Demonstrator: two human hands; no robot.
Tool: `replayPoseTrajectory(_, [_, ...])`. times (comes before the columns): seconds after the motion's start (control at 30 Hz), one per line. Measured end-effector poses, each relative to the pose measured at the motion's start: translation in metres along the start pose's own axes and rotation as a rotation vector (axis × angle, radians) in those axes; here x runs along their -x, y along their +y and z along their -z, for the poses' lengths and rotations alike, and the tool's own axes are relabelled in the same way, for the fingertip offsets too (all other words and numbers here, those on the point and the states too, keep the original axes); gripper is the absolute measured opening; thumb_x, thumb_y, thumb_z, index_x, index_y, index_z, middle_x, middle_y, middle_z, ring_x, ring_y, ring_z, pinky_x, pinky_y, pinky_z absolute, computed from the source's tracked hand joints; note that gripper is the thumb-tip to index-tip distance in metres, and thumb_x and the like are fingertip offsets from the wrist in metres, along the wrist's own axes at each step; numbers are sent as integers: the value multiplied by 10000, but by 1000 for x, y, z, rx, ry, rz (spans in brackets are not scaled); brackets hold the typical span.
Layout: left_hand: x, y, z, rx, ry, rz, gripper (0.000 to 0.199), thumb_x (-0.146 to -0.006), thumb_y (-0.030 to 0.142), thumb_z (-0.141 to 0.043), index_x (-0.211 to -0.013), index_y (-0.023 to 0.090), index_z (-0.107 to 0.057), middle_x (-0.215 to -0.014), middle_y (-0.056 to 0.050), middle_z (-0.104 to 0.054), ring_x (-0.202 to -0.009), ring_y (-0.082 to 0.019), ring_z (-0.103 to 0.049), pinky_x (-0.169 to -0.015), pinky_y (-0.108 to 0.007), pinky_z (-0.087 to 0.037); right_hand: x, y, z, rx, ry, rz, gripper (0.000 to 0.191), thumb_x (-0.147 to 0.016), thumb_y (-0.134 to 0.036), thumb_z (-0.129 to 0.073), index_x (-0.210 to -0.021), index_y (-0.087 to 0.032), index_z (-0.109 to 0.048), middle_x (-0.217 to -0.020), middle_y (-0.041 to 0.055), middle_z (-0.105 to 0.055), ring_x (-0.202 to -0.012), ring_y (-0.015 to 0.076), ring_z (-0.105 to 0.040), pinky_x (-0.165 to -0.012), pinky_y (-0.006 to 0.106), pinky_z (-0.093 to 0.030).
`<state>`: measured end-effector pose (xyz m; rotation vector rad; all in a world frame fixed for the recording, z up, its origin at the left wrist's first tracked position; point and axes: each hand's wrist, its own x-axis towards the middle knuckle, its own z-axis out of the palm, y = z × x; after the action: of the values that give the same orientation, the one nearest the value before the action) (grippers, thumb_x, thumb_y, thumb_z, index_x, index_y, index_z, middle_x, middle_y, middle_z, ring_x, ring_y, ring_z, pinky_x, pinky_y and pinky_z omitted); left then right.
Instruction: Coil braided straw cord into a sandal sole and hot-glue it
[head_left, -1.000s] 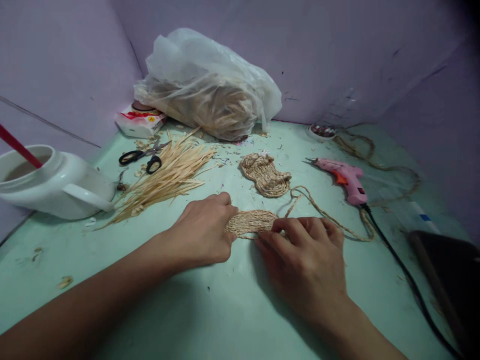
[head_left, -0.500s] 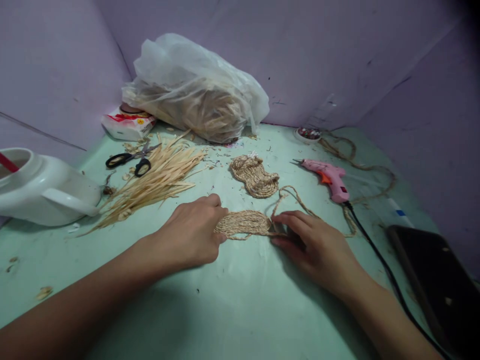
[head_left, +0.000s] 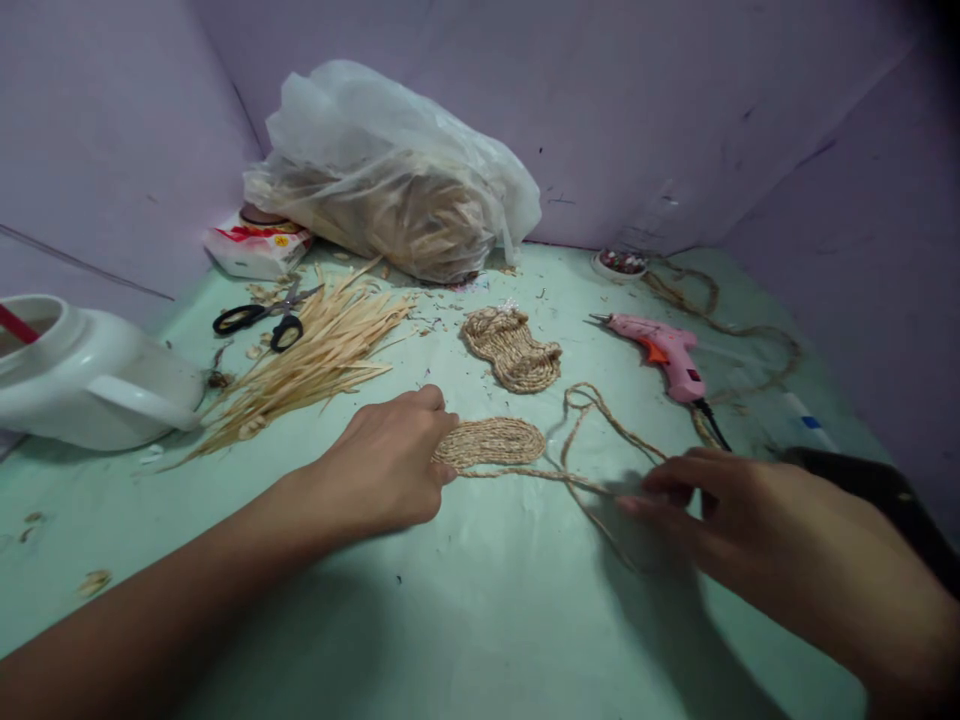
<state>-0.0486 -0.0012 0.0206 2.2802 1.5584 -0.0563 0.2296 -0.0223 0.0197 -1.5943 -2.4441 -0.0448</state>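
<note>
at the far left a white jug (head_left: 112,390) stands on the pale green table (head_left: 465,620), a red stick (head_left: 16,323) poking out of its mouth. past it, near the wall, sits a white and red box (head_left: 255,252), with black-handled scissors (head_left: 240,320) before it, their blades against a spread of dry straw strips (head_left: 330,345). a bulging plastic bag (head_left: 405,180) leans at the back wall among scattered scraps. the left hand (head_left: 390,455) presses down in front of the straw, fingers pinched on the left end of an oval rope coil (head_left: 499,442) lying flat at mid-table. just behind the coil is a second, curled rope piece (head_left: 517,352). a strand of rope (head_left: 525,475) runs from the coil's near edge to the right hand (head_left: 739,500), whose thumb and forefinger are narrowed on it, rather blurred; looser loops cross it. beyond lie a dish of beads (head_left: 621,264) and a pink glue gun (head_left: 664,352), its cord passing behind the right hand, which also partly covers a dark flat object (head_left: 892,492).
</note>
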Motion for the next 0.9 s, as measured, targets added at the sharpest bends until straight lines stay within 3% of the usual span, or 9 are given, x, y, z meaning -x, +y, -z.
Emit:
replayPoseTrajectory(0.1, [0,0,1,-2,-7,0,151,-766,339,-553,-860,240,-618,-927,-22,-549,-777,-191,-551,-584,-320,-333,-5,-14,5,-148,194,-47,178,-809,-404,-585,-754,-247,-650,-674,26,-679,-489,170,-606,-382,264,-396])
replayPoseTrajectory(0.13, [-1,1,1,-5,-7,2,156,-767,341,-552,-868,244,-621,-928,-21,-549,-782,-193,-552,-588,-321,-335,-8,-22,4,-258,206,-5,109,-835,-317,-563,-810,-243,-638,-772,34,-691,-620,176,-645,-482,266,-464])
replayPoseTrajectory(0.2, [-2,1,1,-15,-6,10,178,-764,343,-553,-902,257,-626,-934,-18,-551,-793,-197,-556,-593,-323,-338,-14,-37,-3,-454,93,128,107,-846,-181,-519,-866,-231,-611,-895,39,-679,-784,163,-648,-630,256,-503])
replayPoseTrajectory(0.27, [-3,1,1,-23,-6,15,211,-765,346,-550,-948,272,-626,-946,-15,-552,-801,-201,-560,-596,-325,-342,-17,-47,-13,-488,-25,165,140,-839,-128,-490,-877,-212,-595,-889,36,-667,-770,146,-635,-647,246,-492])
replayPoseTrajectory(0.37, [-3,1,1,-18,-17,17,220,-772,351,-540,-961,276,-626,-958,-14,-551,-813,-203,-563,-606,-327,-351,-17,-48,-27,-321,-93,135,171,-837,-130,-479,-921,-207,-607,-863,30,-672,-738,160,-629,-576,254,-447])
replayPoseTrajectory(0.5, [0,1,2,-3,-14,18,198,-772,341,-539,-933,266,-628,-959,-17,-551,-816,-202,-562,-611,-324,-353,-15,-40,-32,-101,-97,106,135,-828,-192,-521,-838,-228,-651,-753,7,-672,-684,176,-619,-502,259,-354])
replayPoseTrajectory(0.73, [1,1,2,-4,-9,-13,201,-793,338,-513,-939,257,-624,-951,-35,-555,-797,-211,-556,-618,-334,-362,-13,-43,-33,-102,-45,53,197,-813,-420,-604,-778,-240,-678,-682,5,-659,-637,177,-587,-514,269,-321])
replayPoseTrajectory(0.9, [3,4,7,-102,-37,-59,320,-760,428,-559,-1004,227,-610,-988,-77,-557,-867,-264,-543,-674,-372,-402,-16,-51,-41,-116,23,75,113,-836,-263,-592,-776,-227,-681,-697,4,-659,-632,176,-577,-560,282,-340])
